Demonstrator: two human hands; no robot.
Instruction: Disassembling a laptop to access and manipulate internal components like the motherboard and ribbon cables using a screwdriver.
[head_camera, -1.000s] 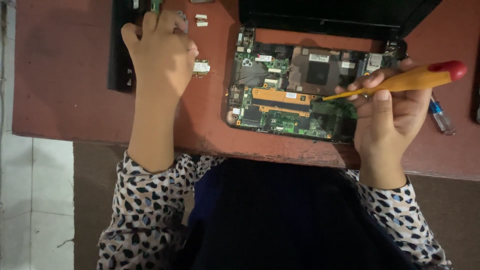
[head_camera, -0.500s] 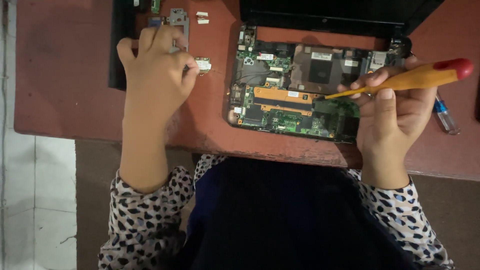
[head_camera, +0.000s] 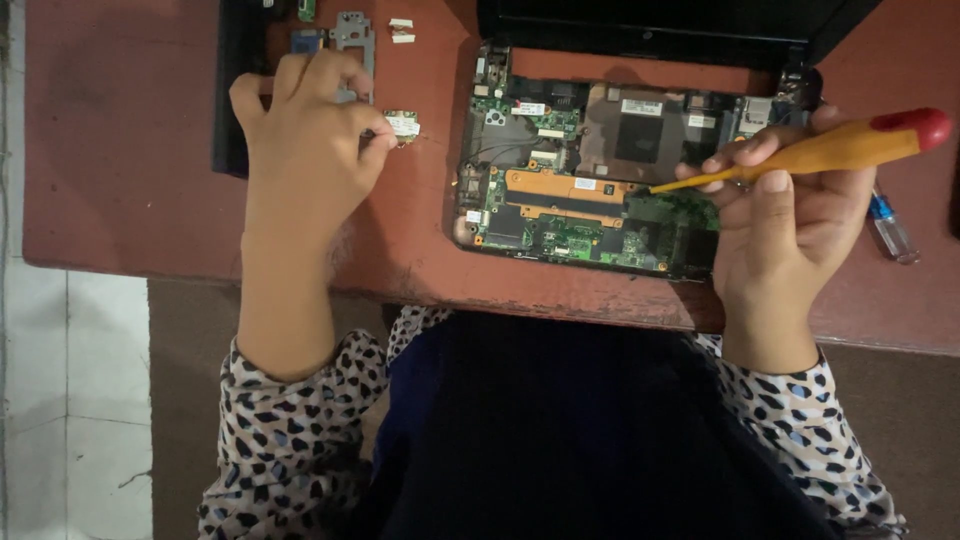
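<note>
An opened small laptop (head_camera: 590, 190) lies on a reddish table (head_camera: 130, 150), its green circuit board and orange copper heat pipe exposed. My right hand (head_camera: 790, 230) holds a screwdriver (head_camera: 810, 150) with a yellow handle and red cap, its tip resting over the board near the heat pipe. My left hand (head_camera: 310, 150) is left of the laptop, fingers curled, with thumb and forefinger pinching a small green card with a white label (head_camera: 403, 125) on the table.
A grey metal bracket (head_camera: 352, 30), two small white pieces (head_camera: 401, 30) and a black panel (head_camera: 235, 90) lie at the table's far left. A blue-tipped tool (head_camera: 888, 230) sits at the right. The laptop's black lid (head_camera: 660, 25) stands at the back.
My left hand has drawn back toward me from the far parts and now pinches the small green card. My right hand keeps the screwdriver in nearly the same place.
</note>
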